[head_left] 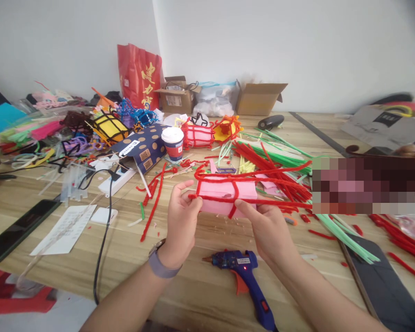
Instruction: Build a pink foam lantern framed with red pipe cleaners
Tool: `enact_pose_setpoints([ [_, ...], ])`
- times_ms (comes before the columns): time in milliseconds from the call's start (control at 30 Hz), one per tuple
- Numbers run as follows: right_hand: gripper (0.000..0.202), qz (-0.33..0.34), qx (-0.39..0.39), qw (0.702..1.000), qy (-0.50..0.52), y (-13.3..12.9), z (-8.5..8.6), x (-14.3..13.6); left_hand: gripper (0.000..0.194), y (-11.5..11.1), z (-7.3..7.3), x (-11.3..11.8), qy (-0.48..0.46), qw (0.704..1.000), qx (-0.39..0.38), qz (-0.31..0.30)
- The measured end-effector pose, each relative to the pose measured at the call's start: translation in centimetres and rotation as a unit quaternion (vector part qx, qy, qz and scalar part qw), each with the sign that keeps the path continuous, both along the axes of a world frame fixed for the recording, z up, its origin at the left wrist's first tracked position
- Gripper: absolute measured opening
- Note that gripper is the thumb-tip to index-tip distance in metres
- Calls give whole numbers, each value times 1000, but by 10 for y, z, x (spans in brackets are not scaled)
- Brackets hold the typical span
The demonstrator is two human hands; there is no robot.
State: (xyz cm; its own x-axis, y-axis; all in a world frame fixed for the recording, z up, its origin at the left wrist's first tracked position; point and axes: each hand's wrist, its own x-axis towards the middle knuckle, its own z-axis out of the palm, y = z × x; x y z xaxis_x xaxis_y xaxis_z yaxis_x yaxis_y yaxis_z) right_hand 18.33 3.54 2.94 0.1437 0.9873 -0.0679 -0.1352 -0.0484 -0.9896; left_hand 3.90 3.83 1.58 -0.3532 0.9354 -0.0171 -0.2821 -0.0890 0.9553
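Observation:
A pink sheet (216, 189) framed with red fuzzy stems (235, 189) is held up between both hands over the table. My left hand (184, 212) pinches its left edge, thumb on the end of a lower red stem. On the right side, my right hand (266, 223) grips the lower edge, its thumb pressing near where two stems cross. Long red stem ends stick out to the right past the sheet. Below the hands, a blue glue gun (240, 263) lies on the table with a small red light showing and its nozzle pointing left.
Behind the work stand a paper cup (173, 144), a dotted blue box (152, 147) and finished-looking lanterns (199, 134). Red and green stems (280, 161) spread to the right. A black phone (376, 276) lies front right; a black cable (107, 240) and white paper (65, 230) are left.

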Motion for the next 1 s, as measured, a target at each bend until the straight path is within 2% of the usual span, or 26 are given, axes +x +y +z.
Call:
enact_pose_setpoints([
  [200, 22, -4, -12, 1000, 5, 1, -5, 2, 38, 0, 3, 3, -13, 1000, -8, -5],
  [400, 25, -6, -19, 1000, 14, 4, -5, 3, 39, -4, -4, 4, -12, 998, 28, -61],
  [567, 24, -13, -9, 1000, 25, 5, -4, 4, 60, -6, -4, 4, -42, 984, 98, -144],
  [700, 23, -17, -25, 999, 37, 8, -3, 9, 82, -4, -3, 4, -61, 981, 98, -154],
  [767, 23, -22, -29, 998, 53, 10, 0, 12, 67, -2, -5, 3, -48, 988, 97, -111],
  [867, 23, -28, -26, 996, 80, 13, 4, 17, 15, 3, -11, -1, -10, 994, 109, 9],
  [900, 23, -30, -21, 995, 88, 14, 6, 18, 4, 4, -13, -3, 2, 994, 104, 40],
  [933, 22, -32, -17, 995, 93, 14, 7, 19, 4, 6, -15, -4, 10, 994, 96, 59],
  [1000, 21, -35, -8, 994, 99, 14, 8, 20, 9, 9, -16, -7, 19, 995, 81, 58],
])
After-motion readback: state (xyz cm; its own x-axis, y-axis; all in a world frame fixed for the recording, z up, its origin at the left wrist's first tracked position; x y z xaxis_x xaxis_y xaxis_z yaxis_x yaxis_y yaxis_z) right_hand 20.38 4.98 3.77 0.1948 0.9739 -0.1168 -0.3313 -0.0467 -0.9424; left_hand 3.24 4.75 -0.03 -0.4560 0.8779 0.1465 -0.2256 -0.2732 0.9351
